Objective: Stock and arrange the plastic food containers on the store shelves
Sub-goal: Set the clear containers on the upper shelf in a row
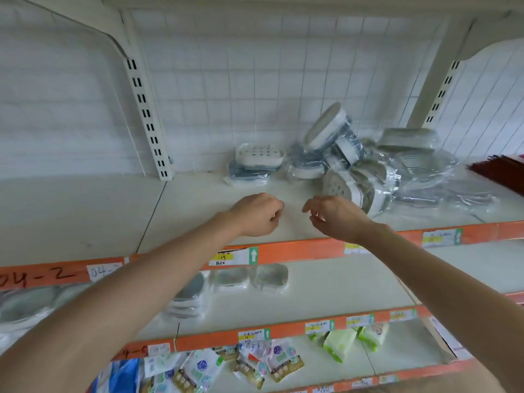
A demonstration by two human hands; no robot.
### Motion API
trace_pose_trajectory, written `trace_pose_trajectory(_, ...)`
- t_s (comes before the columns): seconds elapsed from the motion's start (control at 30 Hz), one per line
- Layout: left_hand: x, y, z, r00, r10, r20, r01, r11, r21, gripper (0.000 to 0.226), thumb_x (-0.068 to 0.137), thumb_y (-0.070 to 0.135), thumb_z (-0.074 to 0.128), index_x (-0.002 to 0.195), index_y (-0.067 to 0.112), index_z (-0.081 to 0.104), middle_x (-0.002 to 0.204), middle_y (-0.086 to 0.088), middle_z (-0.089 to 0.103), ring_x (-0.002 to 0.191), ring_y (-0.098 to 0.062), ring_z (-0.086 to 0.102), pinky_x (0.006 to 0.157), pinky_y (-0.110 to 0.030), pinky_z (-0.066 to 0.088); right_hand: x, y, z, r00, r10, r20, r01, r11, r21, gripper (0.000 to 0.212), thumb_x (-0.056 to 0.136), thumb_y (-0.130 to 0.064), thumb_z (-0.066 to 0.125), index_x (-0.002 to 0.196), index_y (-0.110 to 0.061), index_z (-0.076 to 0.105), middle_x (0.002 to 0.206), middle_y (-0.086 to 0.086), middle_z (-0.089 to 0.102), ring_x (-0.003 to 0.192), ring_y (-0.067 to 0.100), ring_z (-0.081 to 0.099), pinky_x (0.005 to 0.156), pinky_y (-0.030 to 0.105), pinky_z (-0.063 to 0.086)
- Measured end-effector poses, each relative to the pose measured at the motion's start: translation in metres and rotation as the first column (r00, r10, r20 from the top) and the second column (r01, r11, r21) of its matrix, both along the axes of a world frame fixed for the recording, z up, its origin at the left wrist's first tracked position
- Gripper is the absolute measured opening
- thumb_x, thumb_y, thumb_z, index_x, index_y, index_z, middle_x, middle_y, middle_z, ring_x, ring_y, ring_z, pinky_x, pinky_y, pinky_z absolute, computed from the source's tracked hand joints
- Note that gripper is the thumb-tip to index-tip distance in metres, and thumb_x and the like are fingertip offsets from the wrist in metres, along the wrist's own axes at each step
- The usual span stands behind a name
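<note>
Plastic-wrapped white and grey containers [348, 165] lie jumbled at the shelf's [198, 211] back right; left hand [255, 218] and right hand [337, 218], loosely curled, hold nothing.

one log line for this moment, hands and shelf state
left hand: empty, fingers loosely curled | right hand: empty, above shelf | wrapped containers: jumbled heap at right | neat stack: by back grid

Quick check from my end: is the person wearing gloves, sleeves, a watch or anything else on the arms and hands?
Nothing visible. The left hand and right hand are bare, with no gloves, rings or watch. Both forearms are uncovered to the frame edge, with no sleeve in view.
</note>
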State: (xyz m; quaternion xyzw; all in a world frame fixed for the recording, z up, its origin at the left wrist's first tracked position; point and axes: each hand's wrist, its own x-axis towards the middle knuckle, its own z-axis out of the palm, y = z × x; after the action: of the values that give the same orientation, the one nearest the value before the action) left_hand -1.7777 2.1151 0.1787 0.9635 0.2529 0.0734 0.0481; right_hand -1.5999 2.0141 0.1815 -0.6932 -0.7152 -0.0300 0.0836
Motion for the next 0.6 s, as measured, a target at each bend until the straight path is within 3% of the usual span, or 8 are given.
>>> trace_pose_trajectory(0.17,-0.004,0.054,0.0,0.972,0.23,0.04,-0.231,0.973,0.024,0.021,0.089,0.014,0.05,0.108,0.008,0.057,0.115,-0.008,0.054,0.107,-0.026,0.053,0.084,-0.036,0.046,0.007,0.064,0.005,0.999,0.005,0.054,-0.006,1.0,0.018,0.041,0.093,-0.022,0.05,0.134,-0.017,0.047,0.134,0.002,0.047,0.121,0.023,0.047,0.088,0.034,0.044)
trace_pose_trajectory(0.3,-0.003,0.093,-0.002,0.895,0.436,0.095,-0.439,0.898,0.018,0.033,0.089,0.011,0.05,0.12,0.001,0.045,0.128,-0.014,0.042,0.119,-0.031,0.044,0.09,-0.038,0.042,0.005,0.119,0.006,0.999,0.027,0.028,-0.03,0.996,0.088,0.044,0.09,-0.016,0.052,0.133,-0.01,0.045,0.137,0.007,0.043,0.125,0.026,0.041,0.098,0.035,0.038)
trace_pose_trajectory(0.4,0.001,0.118,-0.004,0.874,0.482,0.061,-0.481,0.876,-0.027,0.035,0.091,0.012,0.048,0.122,-0.002,0.041,0.128,-0.016,0.04,0.12,-0.031,0.042,0.092,-0.037,0.038,0.005,0.154,0.004,0.996,0.047,0.079,-0.055,0.994,0.094,0.052,0.091,-0.016,0.051,0.14,-0.009,0.035,0.145,0.007,0.033,0.134,0.024,0.029,0.11,0.034,0.028)
trace_pose_trajectory(0.5,0.005,0.133,-0.012,0.871,0.488,0.06,-0.481,0.871,-0.101,0.04,0.091,0.014,0.051,0.125,0.0,0.035,0.132,-0.016,0.037,0.119,-0.032,0.042,0.09,-0.036,0.038,0.005,0.182,0.0,0.991,0.049,0.122,-0.055,0.997,0.046,0.067,0.093,-0.021,0.052,0.148,-0.007,0.016,0.157,0.007,0.011,0.145,0.021,0.005,0.116,0.033,0.013)
trace_pose_trajectory(0.6,0.007,0.137,-0.024,0.883,0.463,0.072,-0.446,0.878,-0.176,0.056,0.091,0.017,0.054,0.137,0.004,0.025,0.137,-0.014,0.036,0.118,-0.03,0.045,0.091,-0.036,0.042,0.005,0.203,-0.002,0.985,0.03,0.17,-0.03,1.0,-0.002,0.078,0.094,-0.028,0.052,0.15,-0.009,0.002,0.159,0.007,-0.006,0.146,0.02,-0.009,0.117,0.033,0.009)
